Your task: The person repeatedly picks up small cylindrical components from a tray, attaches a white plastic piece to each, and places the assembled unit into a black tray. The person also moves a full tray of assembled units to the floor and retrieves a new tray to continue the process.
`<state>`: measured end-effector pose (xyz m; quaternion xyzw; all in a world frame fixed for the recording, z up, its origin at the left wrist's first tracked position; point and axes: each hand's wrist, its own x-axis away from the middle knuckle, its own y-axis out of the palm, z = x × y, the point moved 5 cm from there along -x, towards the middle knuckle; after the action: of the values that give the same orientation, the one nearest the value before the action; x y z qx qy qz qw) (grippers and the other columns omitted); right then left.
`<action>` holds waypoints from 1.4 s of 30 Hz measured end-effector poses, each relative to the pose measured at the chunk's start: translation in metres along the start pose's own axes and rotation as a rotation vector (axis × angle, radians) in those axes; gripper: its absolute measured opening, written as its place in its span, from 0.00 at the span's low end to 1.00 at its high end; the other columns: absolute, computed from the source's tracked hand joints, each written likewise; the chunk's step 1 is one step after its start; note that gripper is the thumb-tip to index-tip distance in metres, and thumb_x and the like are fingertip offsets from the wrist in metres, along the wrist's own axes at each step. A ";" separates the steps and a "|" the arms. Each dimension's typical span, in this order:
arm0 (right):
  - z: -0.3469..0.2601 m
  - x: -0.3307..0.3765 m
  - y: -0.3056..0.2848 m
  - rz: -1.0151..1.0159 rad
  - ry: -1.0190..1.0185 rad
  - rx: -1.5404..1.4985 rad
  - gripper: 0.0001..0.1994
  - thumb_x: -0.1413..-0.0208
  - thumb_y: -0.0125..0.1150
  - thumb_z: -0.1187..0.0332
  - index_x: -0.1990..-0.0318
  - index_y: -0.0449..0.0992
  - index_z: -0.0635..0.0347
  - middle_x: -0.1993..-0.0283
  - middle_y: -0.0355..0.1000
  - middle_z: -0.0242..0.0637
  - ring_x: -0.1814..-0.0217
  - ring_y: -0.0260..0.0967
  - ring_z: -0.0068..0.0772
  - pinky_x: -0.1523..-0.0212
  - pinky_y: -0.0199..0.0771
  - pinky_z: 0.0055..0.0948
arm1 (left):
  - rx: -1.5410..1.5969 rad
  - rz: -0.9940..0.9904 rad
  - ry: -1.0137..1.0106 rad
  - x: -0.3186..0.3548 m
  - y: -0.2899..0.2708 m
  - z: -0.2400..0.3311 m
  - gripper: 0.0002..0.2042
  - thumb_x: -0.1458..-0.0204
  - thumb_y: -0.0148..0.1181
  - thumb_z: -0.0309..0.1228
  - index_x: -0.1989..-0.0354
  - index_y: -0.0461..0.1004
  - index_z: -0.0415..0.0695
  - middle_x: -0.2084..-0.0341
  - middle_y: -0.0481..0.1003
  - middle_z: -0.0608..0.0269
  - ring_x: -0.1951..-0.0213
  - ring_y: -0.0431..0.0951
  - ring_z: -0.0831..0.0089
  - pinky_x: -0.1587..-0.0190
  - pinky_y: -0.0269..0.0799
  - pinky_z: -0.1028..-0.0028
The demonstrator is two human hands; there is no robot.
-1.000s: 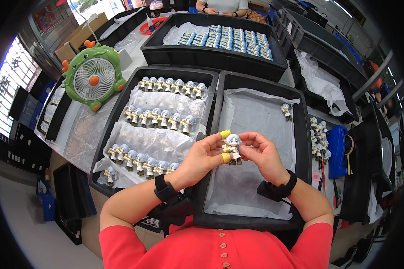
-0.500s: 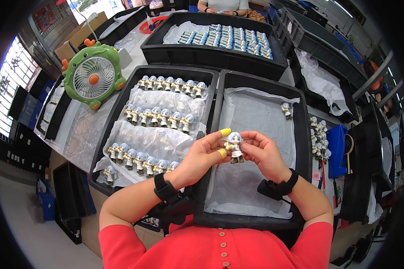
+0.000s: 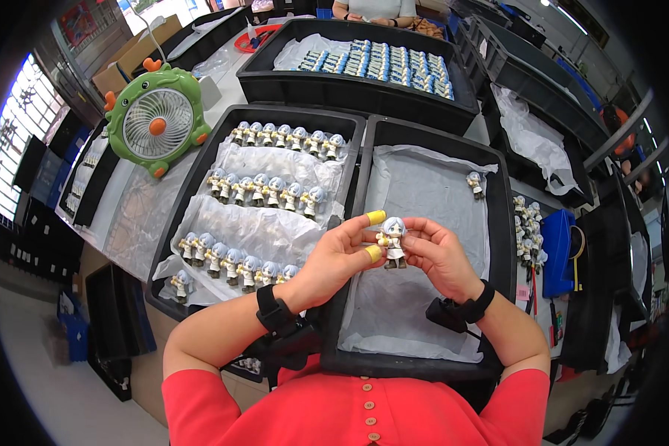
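A small figurine with pale blue hair, a white outfit and dark boots is held upright between my two hands. My left hand, with yellow coverings on thumb and forefinger, pinches it from the left. From the other side the fingers of my right hand grip it. Both hands are over the right black tray, which is lined with white paper. One similar figurine stands near that tray's far right corner. In the left black tray, several rows of like figurines rest on crumpled white paper.
A green fan stands at the left. Behind the trays, a larger black bin holds rows of blue-and-white pieces. To the right are a pile of figurines and a blue container. Another person sits across the table.
Both hands still hold the figurine at nearly the same place. The figurine is turned slightly and has shifted a little to the right.
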<state>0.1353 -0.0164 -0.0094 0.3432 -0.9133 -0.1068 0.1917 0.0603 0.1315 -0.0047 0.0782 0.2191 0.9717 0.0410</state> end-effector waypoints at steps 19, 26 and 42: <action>-0.029 0.037 0.039 0.061 -0.858 0.780 0.23 0.58 0.67 0.78 0.50 0.70 0.59 0.62 0.68 0.35 0.65 0.67 0.27 0.63 0.69 0.25 | 0.342 -0.172 0.007 0.003 0.011 -0.002 0.23 0.37 0.40 0.42 0.37 0.56 0.43 0.49 0.68 0.62 0.49 0.71 0.71 0.47 0.68 0.66; -0.034 0.034 0.040 0.064 -0.796 0.816 0.24 0.57 0.68 0.75 0.49 0.70 0.59 0.64 0.67 0.33 0.65 0.65 0.26 0.63 0.67 0.24 | 0.371 -0.169 -0.030 0.002 0.009 -0.004 0.23 0.37 0.41 0.41 0.37 0.56 0.43 0.49 0.67 0.59 0.49 0.70 0.69 0.46 0.67 0.65; -0.016 0.018 0.024 -0.039 -0.486 0.364 0.16 0.45 0.53 0.79 0.48 0.68 0.67 0.66 0.70 0.32 0.65 0.70 0.20 0.61 0.73 0.22 | 0.381 -0.132 -0.090 -0.001 0.007 -0.009 0.22 0.36 0.37 0.41 0.40 0.58 0.39 0.51 0.69 0.56 0.52 0.73 0.65 0.45 0.69 0.62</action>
<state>0.1155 -0.0115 0.0183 0.3537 -0.9298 -0.0240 -0.0991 0.0591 0.1212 -0.0098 0.1136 0.4013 0.9035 0.0987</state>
